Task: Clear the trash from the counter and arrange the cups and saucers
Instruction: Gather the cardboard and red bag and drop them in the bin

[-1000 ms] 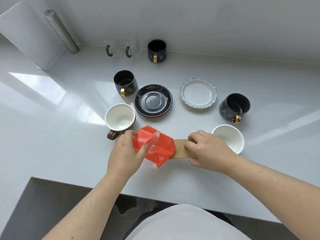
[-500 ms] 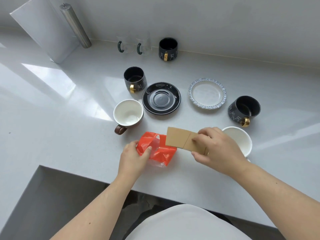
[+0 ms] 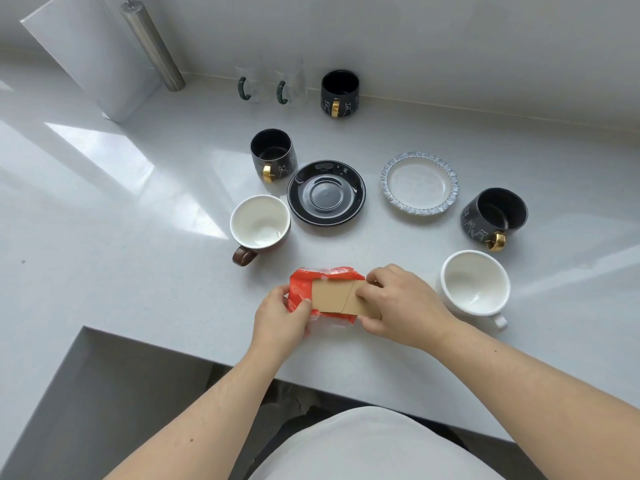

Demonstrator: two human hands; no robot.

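A red plastic wrapper [image 3: 300,285] lies near the counter's front edge, and my left hand [image 3: 280,320] grips its left end. My right hand [image 3: 401,303] holds a tan cardboard piece [image 3: 333,295] flat on top of the wrapper. Behind them stand a white cup with a brown handle [image 3: 259,223], a black saucer [image 3: 326,192], a white saucer with a blue rim [image 3: 419,183], a black cup [image 3: 273,154] and another black cup [image 3: 493,216]. A white cup [image 3: 475,283] sits just right of my right hand.
A third black cup [image 3: 339,93] and two clear glass mugs [image 3: 268,85] stand against the back wall. A steel cylinder [image 3: 152,45] and a white panel [image 3: 93,57] are at the back left. The counter [image 3: 138,271] steps down at the front left.
My right hand has carried the cardboard piece left and laid it over the red wrapper. My left hand has kept hold of the wrapper, which is now more bunched up.
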